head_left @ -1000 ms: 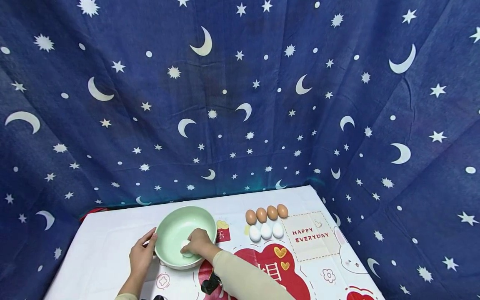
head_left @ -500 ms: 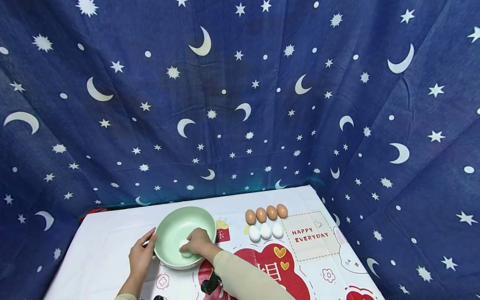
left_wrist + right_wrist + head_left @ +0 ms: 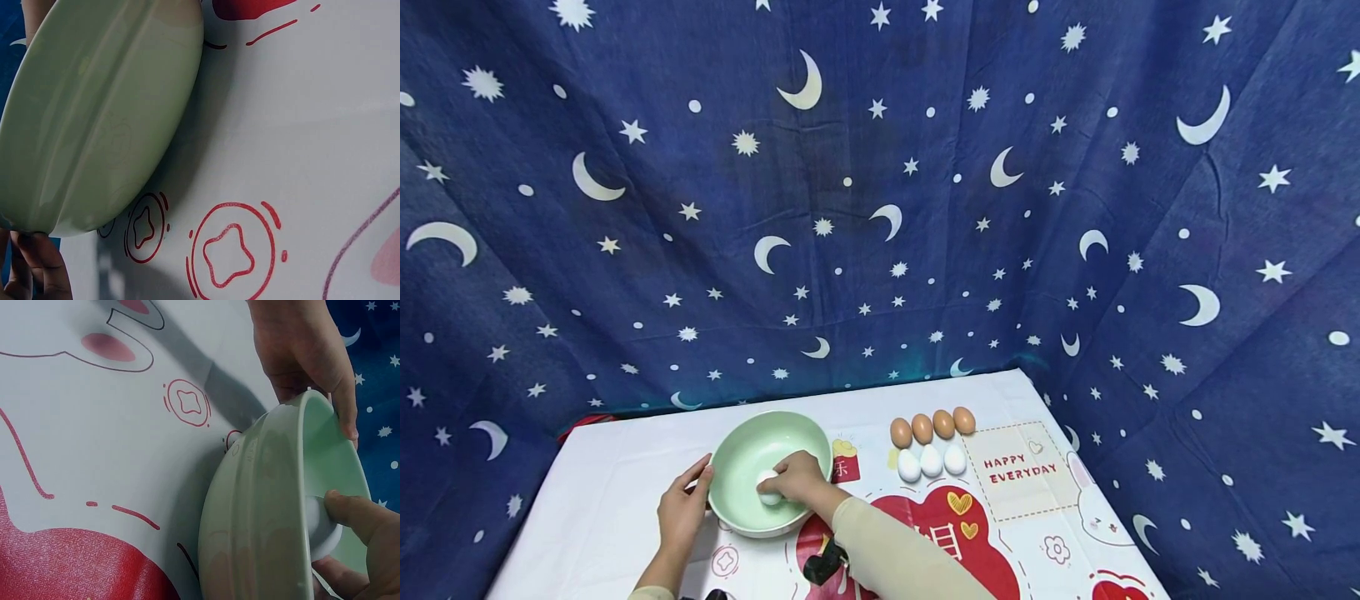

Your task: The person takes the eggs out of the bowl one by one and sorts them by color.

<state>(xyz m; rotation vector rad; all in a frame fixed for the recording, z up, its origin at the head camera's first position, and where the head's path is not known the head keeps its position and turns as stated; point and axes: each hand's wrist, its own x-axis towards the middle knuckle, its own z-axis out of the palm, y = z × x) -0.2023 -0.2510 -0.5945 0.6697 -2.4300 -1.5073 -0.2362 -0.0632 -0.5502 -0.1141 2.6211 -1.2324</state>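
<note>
A pale green bowl [image 3: 741,467] stands on the table at the left in the head view. My left hand [image 3: 683,512] grips its left rim, with the thumb up at the edge. Inside the bowl, my right hand [image 3: 801,479] pinches a white egg [image 3: 767,490] between thumb and fingers. The right wrist view shows the same egg [image 3: 322,531] just within the rim, the thumb on its upper side and fingers below. From the left wrist, the bowl's outer wall [image 3: 106,112] fills much of the picture, with the left fingertips [image 3: 47,269] at its edge.
Right of the bowl lie a row of several brown eggs [image 3: 933,427] and a row of three white eggs [image 3: 931,462]. The table [image 3: 617,492] has a white printed cloth. A dark blue curtain [image 3: 865,250] with moons and stars stands behind and beside it.
The right hand and the white egg have shifted slightly up and left inside the bowl, and more of the egg shows. The left hand and bowl have stayed in place.
</note>
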